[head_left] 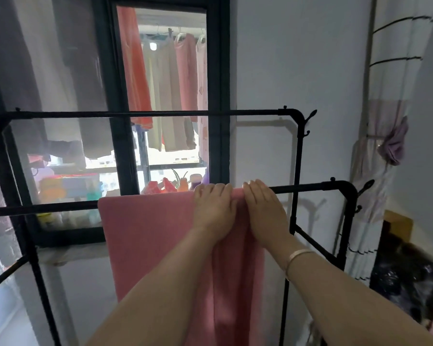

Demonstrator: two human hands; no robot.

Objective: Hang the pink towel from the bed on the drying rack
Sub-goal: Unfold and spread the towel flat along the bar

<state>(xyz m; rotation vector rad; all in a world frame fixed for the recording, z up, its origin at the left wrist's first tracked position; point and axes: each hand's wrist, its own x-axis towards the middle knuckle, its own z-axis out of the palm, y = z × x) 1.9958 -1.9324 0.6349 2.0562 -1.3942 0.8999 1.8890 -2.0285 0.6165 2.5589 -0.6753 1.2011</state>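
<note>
Pink towel draped over near bar of black drying rack, hanging down flat on the left, bunched into long folds on the right under the arms. Left hand laid on top of towel at the bar, fingers together and bent over the bar's far side, pressing cloth against it. Right hand just beside, also on the towel's top edge, fingers close together and bent over the bar in the same way; fingertips hidden behind the bar, so cannot tell how tightly either hand grips. Thin bracelet on right wrist. Both forearms bare, reaching up from bottom of view.

Second rack bar higher and farther back, with nothing on it, small hooks at its right corner. Behind rack, dark-framed window with clothes on hangers outside, in orange, cream and pink. Coloured bottles along the sill just above towel's top edge. White wall to the right of window. Far right, pale curtain gathered with purple tie.
</note>
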